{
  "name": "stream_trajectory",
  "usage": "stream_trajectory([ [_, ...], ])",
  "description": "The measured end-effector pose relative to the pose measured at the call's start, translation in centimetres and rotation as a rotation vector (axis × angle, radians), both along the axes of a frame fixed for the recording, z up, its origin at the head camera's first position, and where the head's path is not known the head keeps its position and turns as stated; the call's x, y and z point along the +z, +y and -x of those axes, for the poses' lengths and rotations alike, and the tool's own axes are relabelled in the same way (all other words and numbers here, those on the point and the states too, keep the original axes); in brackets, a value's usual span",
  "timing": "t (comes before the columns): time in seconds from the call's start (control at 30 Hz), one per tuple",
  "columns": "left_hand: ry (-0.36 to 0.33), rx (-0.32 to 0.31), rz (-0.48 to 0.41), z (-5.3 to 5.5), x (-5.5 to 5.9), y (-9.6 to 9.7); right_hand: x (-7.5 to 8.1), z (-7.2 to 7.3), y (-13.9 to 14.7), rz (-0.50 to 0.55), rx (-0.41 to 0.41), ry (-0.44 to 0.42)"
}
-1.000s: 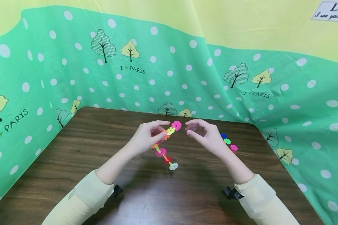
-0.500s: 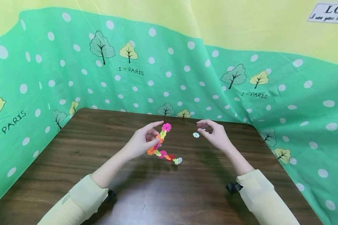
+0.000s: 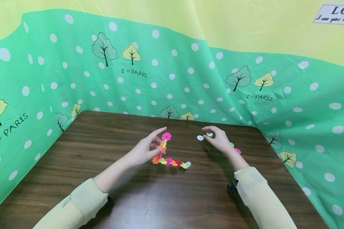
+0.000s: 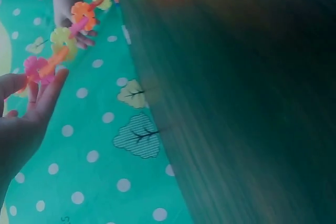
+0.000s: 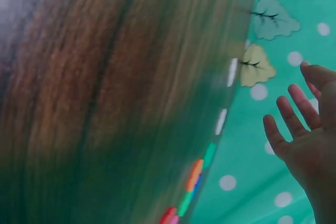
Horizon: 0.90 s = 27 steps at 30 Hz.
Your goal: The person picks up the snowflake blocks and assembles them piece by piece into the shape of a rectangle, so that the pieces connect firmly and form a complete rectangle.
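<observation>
My left hand pinches a chain of interlocking flower-shaped plastic discs in pink, orange, yellow, red and white. Its upper part stands upright by the fingers, a pink disc on top, while the rest runs off to the right. From the left wrist view, the thumb and fingers hold the chain near a pink disc. My right hand hovers by two white discs, one disc left of the thumb, the other disc seen between thumb and fingers. In the right wrist view its fingers are spread and hold nothing.
Behind my right wrist lie several loose coloured discs, among them a pink disc and a green disc. The brown wooden table ends at a green polka-dot curtain at the back and sides.
My right hand has moved right, away from the chain, to beside the white discs. The left hand has shifted slightly left and down with the chain, whose lower end has swung right.
</observation>
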<state>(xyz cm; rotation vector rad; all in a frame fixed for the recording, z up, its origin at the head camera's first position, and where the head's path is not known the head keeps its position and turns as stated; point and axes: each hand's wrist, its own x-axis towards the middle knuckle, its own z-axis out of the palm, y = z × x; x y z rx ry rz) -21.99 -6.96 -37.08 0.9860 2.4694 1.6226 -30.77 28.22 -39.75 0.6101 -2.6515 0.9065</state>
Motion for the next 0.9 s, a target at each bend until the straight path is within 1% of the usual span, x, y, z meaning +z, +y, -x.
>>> stream_trajectory([
  [0.13, 0.025, -0.026, 0.013, 0.4, -0.6, 0.2, -1.0, 0.9, 0.5, -0.041, -0.002, -0.039],
  [0.2, 0.015, -0.040, 0.011, 0.0, -0.2, 0.3, -1.5, 1.4, 0.7, -0.064, -0.005, -0.072],
  [0.3, 0.010, -0.056, 0.018, 0.0, -0.4, 0.3, -2.1, 1.9, 0.9, -0.104, -0.019, -0.126],
  [0.37, 0.006, -0.050, 0.038, 0.1, -0.7, 0.3, -2.5, 2.1, 0.9, -0.137, -0.023, -0.166],
  [0.43, 0.028, -0.039, 0.063, 0.6, -1.6, 0.2, -2.8, 2.2, 0.9, -0.184, -0.021, -0.192],
  [0.5, 0.040, -0.025, 0.081, 0.6, -1.8, 0.2, -3.0, 2.3, 0.9, -0.234, -0.008, -0.208],
  [0.67, 0.063, -0.014, 0.091, 0.6, -2.0, 0.1, -3.2, 2.7, 0.8, -0.342, 0.015, -0.197],
  [0.8, 0.071, -0.018, 0.087, 0.7, -2.2, 0.1, -3.2, 2.8, 0.7, -0.379, 0.012, -0.188],
  [0.9, 0.066, -0.025, 0.093, 0.8, -2.2, 0.2, -3.3, 2.9, 0.7, -0.388, 0.016, -0.184],
])
